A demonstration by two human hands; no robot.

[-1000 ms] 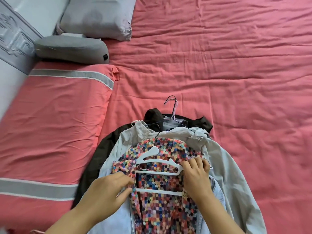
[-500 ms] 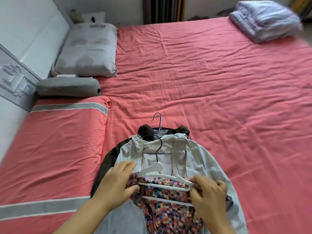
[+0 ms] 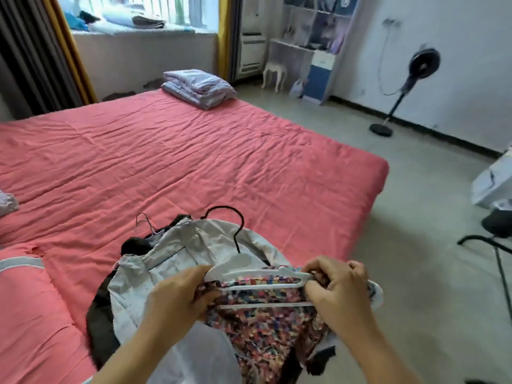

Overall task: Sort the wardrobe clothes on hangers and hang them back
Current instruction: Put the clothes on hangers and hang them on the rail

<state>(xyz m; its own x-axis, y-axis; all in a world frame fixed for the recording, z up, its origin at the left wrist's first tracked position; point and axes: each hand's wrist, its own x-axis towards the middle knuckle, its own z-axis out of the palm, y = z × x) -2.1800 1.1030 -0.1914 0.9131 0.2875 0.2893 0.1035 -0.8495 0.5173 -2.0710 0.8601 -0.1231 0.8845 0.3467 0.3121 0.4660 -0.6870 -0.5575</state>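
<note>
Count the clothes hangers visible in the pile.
3. A white plastic hanger carries the multicoloured checked garment, held by both hands. A black hanger hook rises from the pale grey jacket. A thin wire hook pokes out behind. Others may be buried.

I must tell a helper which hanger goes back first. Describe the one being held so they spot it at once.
On the near edge of the pink bed lies a clothes pile. Both hands, left hand and right hand, grip the white plastic hanger carrying the multicoloured checked garment; the other hangers are thin dark wire.
</note>
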